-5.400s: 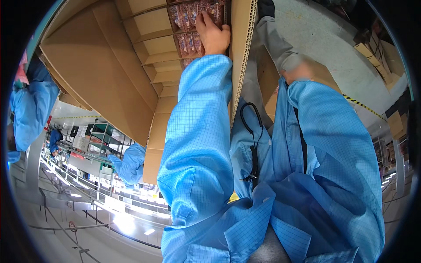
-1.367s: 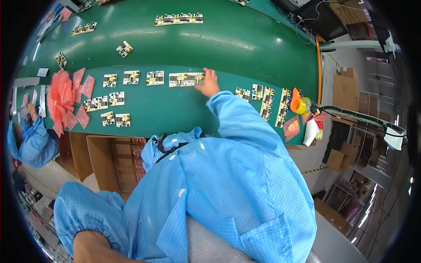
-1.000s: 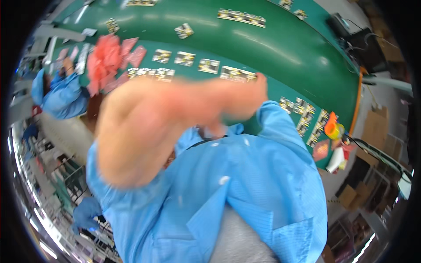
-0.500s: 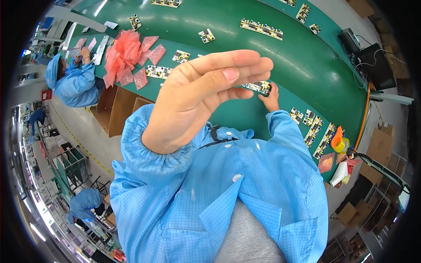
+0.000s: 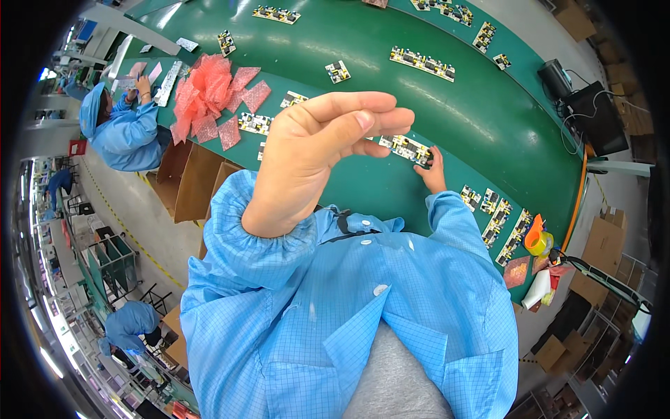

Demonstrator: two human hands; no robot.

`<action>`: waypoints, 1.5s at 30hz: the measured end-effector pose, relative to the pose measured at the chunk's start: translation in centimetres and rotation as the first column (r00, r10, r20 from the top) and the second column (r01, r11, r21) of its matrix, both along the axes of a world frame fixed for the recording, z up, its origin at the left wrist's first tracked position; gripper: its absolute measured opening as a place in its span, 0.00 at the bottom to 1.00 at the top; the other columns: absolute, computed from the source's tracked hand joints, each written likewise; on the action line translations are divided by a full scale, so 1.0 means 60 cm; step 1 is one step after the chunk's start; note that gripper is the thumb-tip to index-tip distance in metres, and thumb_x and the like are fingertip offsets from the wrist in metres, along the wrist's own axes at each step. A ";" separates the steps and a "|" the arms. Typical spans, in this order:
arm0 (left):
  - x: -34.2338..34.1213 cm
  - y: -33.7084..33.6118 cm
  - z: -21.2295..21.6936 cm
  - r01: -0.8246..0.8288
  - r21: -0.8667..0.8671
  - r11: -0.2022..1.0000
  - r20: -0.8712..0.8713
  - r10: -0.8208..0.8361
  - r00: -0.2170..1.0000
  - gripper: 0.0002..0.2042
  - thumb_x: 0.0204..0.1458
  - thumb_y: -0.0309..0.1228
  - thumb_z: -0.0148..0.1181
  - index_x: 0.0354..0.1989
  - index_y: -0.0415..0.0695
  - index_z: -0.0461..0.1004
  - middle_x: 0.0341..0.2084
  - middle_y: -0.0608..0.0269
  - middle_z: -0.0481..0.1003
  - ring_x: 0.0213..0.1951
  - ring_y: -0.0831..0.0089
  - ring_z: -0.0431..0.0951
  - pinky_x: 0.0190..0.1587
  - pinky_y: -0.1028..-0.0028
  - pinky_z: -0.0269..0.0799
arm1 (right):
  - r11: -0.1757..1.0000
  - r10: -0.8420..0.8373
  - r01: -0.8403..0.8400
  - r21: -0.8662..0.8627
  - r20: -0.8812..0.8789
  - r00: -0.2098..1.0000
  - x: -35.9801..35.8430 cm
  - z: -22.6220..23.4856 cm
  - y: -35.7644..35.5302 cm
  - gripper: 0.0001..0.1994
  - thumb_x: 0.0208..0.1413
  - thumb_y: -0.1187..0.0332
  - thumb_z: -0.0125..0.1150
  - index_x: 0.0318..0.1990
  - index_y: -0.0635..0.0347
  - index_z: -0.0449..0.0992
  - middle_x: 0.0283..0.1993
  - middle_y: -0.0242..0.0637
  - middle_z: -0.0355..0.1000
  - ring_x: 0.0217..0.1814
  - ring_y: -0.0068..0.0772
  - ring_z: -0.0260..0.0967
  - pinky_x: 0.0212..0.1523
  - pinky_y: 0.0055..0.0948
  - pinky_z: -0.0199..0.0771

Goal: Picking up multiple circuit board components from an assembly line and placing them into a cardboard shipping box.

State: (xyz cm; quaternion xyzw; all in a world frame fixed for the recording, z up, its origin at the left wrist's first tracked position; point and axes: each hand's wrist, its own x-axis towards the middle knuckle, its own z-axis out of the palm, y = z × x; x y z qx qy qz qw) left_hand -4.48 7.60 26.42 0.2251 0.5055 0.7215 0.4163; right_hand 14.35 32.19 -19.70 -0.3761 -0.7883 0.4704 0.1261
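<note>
My left hand [image 5: 307,155] is raised high over the bench, large in view. Its fingers stretch out to the right, slightly bent, with the thumb lying along them, and nothing shows in it. Further off and to the right, my right hand [image 5: 435,174] grips the right end of a long circuit board [image 5: 407,149] between thumb and fingers. That board carries black, yellow and white parts and lies at the green bench; my left fingertips cover its left end from sight. Partly behind my left wrist, another board strip [image 5: 254,123] lies on the bench.
Red bubble-wrap bags [image 5: 202,91] are heaped at the left. More board strips [image 5: 496,222] and an orange tape dispenser [image 5: 537,239] lie at the right. Beyond runs a green belt [image 5: 481,105] carrying boards. A co-worker in blue [image 5: 129,136] works at the far left, near cardboard boxes [image 5: 193,183].
My left hand has shifted slightly down and left, uncovering more of the circuit board at my right hand. The whole view has moved a little; my right hand stays at the board's end.
</note>
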 end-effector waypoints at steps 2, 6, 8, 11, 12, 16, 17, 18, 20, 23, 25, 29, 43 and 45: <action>0.003 0.001 -0.006 -0.013 -0.001 1.000 -0.018 0.013 1.000 0.14 0.60 0.28 0.52 0.51 0.34 0.73 0.43 0.46 0.78 0.48 0.62 0.79 0.47 0.69 0.76 | 1.000 0.001 -0.001 -0.023 0.004 1.000 0.003 0.005 0.002 0.42 0.38 0.70 0.73 0.64 0.60 0.59 0.72 0.39 0.49 0.60 0.40 0.60 0.58 0.32 0.67; 0.008 0.002 -0.014 -0.029 0.006 1.000 -0.016 0.029 0.999 0.14 0.61 0.29 0.52 0.50 0.33 0.73 0.41 0.46 0.79 0.46 0.63 0.80 0.45 0.69 0.77 | 0.999 -0.010 0.010 -0.032 -0.016 1.000 0.006 0.005 0.005 0.40 0.39 0.71 0.72 0.64 0.59 0.60 0.72 0.37 0.49 0.55 0.37 0.63 0.57 0.30 0.68; 0.012 0.001 -0.018 -0.036 0.007 0.999 -0.027 0.037 0.999 0.14 0.61 0.30 0.52 0.50 0.33 0.73 0.41 0.46 0.79 0.45 0.63 0.80 0.44 0.70 0.77 | 0.999 -0.012 0.011 -0.043 -0.025 1.000 0.008 0.004 0.003 0.40 0.40 0.71 0.72 0.64 0.58 0.60 0.72 0.37 0.49 0.55 0.36 0.63 0.56 0.30 0.68; 0.019 -0.001 -0.036 -0.061 0.028 0.998 -0.138 0.065 0.988 0.14 0.62 0.31 0.51 0.48 0.33 0.74 0.38 0.47 0.80 0.42 0.65 0.81 0.41 0.71 0.78 | 0.997 -0.017 0.016 -0.073 -0.023 1.000 0.011 0.011 -0.001 0.40 0.40 0.71 0.71 0.64 0.58 0.60 0.73 0.37 0.49 0.55 0.36 0.63 0.56 0.31 0.68; 0.020 -0.001 -0.043 -0.068 0.041 0.997 -0.164 0.073 0.984 0.14 0.63 0.31 0.51 0.48 0.33 0.74 0.38 0.48 0.80 0.40 0.66 0.81 0.40 0.72 0.78 | 0.995 -0.022 0.021 -0.095 -0.012 1.000 0.012 0.014 -0.002 0.39 0.40 0.71 0.71 0.64 0.58 0.61 0.73 0.37 0.48 0.55 0.36 0.63 0.57 0.32 0.68; 0.023 0.000 -0.059 -0.120 -0.003 0.993 -0.219 0.117 0.969 0.12 0.63 0.30 0.51 0.44 0.32 0.74 0.30 0.52 0.80 0.34 0.71 0.81 0.35 0.75 0.77 | 0.988 -0.020 0.015 -0.156 -0.032 0.999 0.016 0.013 -0.009 0.39 0.41 0.71 0.71 0.64 0.57 0.61 0.73 0.37 0.48 0.57 0.37 0.63 0.59 0.34 0.67; 0.023 0.001 -0.075 -0.131 -0.005 0.991 -0.227 0.126 0.966 0.12 0.63 0.30 0.51 0.44 0.32 0.74 0.30 0.52 0.80 0.34 0.71 0.81 0.35 0.75 0.77 | 0.987 -0.026 0.017 -0.158 -0.051 0.998 0.017 0.009 -0.007 0.39 0.41 0.71 0.71 0.64 0.57 0.61 0.73 0.37 0.48 0.59 0.38 0.63 0.59 0.36 0.66; 0.020 0.000 -0.099 -0.102 0.026 0.994 -0.157 0.105 0.982 0.12 0.63 0.31 0.51 0.40 0.34 0.74 0.26 0.54 0.79 0.31 0.71 0.81 0.34 0.75 0.76 | 0.986 -0.031 0.019 -0.167 -0.074 0.997 0.015 0.004 -0.011 0.39 0.42 0.72 0.71 0.65 0.57 0.60 0.73 0.37 0.48 0.60 0.39 0.62 0.60 0.38 0.65; 0.024 -0.005 -0.131 -0.097 0.043 0.994 -0.101 0.101 0.990 0.12 0.63 0.33 0.51 0.37 0.35 0.74 0.22 0.55 0.78 0.29 0.71 0.80 0.33 0.75 0.75 | 0.976 -0.061 0.041 -0.213 -0.088 0.994 0.015 0.006 -0.012 0.39 0.43 0.72 0.71 0.65 0.56 0.58 0.73 0.37 0.49 0.62 0.42 0.60 0.63 0.43 0.62; 0.031 -0.012 -0.170 -0.050 -0.072 0.996 -0.097 0.043 0.994 0.14 0.64 0.35 0.50 0.29 0.39 0.70 0.12 0.64 0.70 0.21 0.74 0.76 0.27 0.77 0.70 | 0.973 -0.089 0.066 -0.220 -0.097 0.991 0.021 0.005 -0.016 0.39 0.44 0.72 0.70 0.66 0.56 0.58 0.72 0.37 0.50 0.63 0.43 0.60 0.63 0.43 0.62; 0.030 -0.029 -0.189 -0.039 -0.137 0.990 -0.050 0.033 0.998 0.15 0.64 0.37 0.51 0.27 0.40 0.68 0.10 0.66 0.69 0.19 0.75 0.75 0.24 0.79 0.66 | 0.965 -0.114 0.084 -0.250 -0.107 0.988 0.023 0.009 -0.028 0.38 0.47 0.73 0.68 0.67 0.55 0.57 0.71 0.37 0.52 0.66 0.42 0.58 0.63 0.41 0.62; 0.009 -0.067 -0.225 -0.063 -0.198 0.978 0.027 0.070 0.997 0.13 0.63 0.36 0.52 0.29 0.40 0.71 0.16 0.62 0.74 0.24 0.74 0.78 0.27 0.79 0.70 | 0.960 -0.181 0.146 -0.239 -0.132 0.975 0.030 0.011 -0.063 0.37 0.50 0.76 0.65 0.68 0.56 0.56 0.71 0.39 0.53 0.69 0.42 0.55 0.63 0.40 0.63; -0.230 -0.251 -0.466 -0.397 -0.402 0.825 0.009 0.437 0.900 0.10 0.60 0.29 0.50 0.43 0.38 0.76 0.44 0.54 0.78 0.48 0.70 0.78 0.44 0.71 0.74 | 0.978 -0.204 0.206 -0.042 0.046 0.978 0.031 0.037 -0.183 0.34 0.52 0.76 0.59 0.67 0.57 0.55 0.72 0.40 0.50 0.72 0.43 0.50 0.66 0.45 0.59; -0.308 -0.288 -0.539 -0.509 -0.442 0.739 -0.177 0.485 0.857 0.10 0.59 0.27 0.51 0.43 0.37 0.76 0.43 0.54 0.79 0.46 0.71 0.78 0.45 0.72 0.73 | 0.975 -0.212 0.218 -0.047 0.107 0.971 0.035 0.036 -0.198 0.33 0.52 0.76 0.59 0.67 0.57 0.56 0.72 0.39 0.49 0.72 0.43 0.50 0.67 0.45 0.57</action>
